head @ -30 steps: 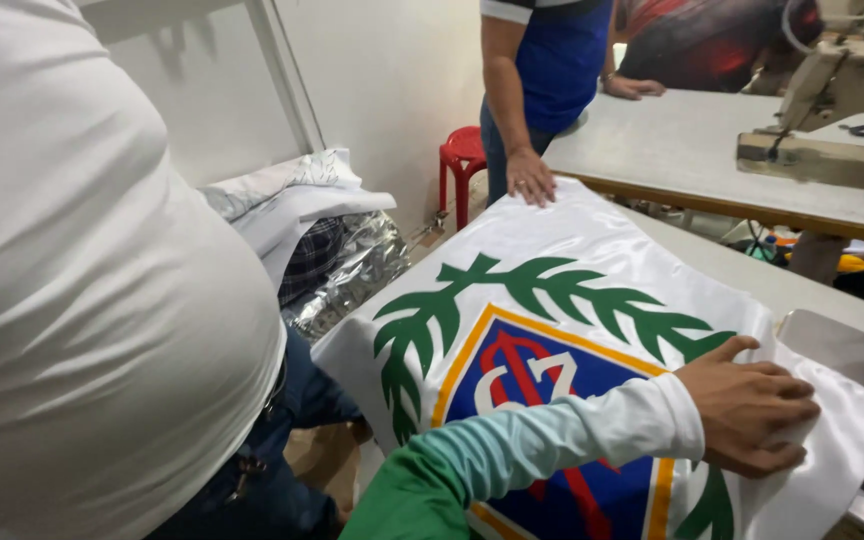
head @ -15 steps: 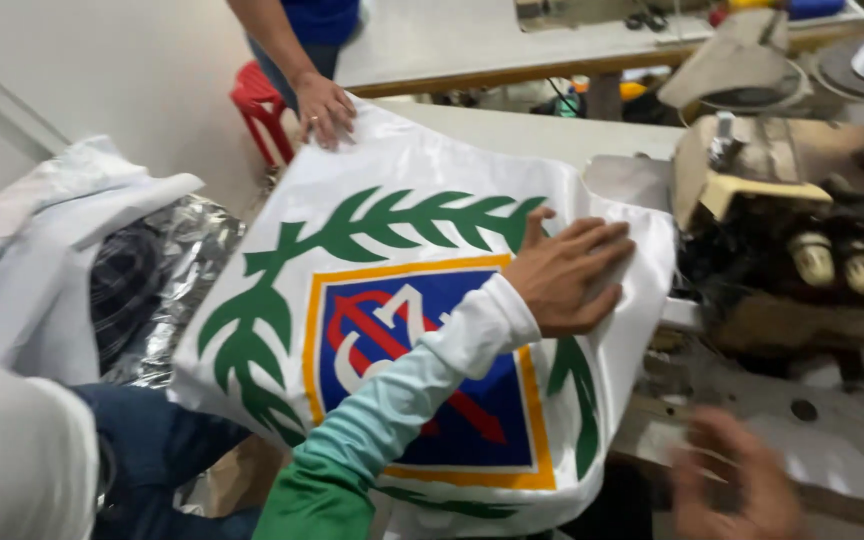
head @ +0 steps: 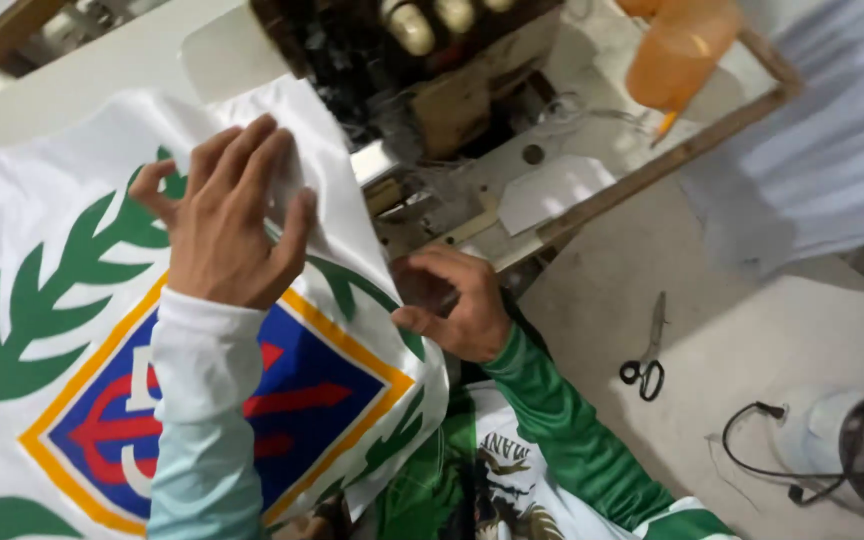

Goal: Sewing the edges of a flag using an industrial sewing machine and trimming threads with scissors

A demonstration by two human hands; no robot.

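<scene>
The left hand is lying spread and flat on the white printed cloth at centre left, pinning it down, while the right hand is curling at the cloth's edge at centre, apparently pinching it. That edge is sitting just below the sewing machine at top centre. Doing this well probably means keeping the cloth taut and its edge straight toward the needle, with the scissors lying well apart at right.
</scene>
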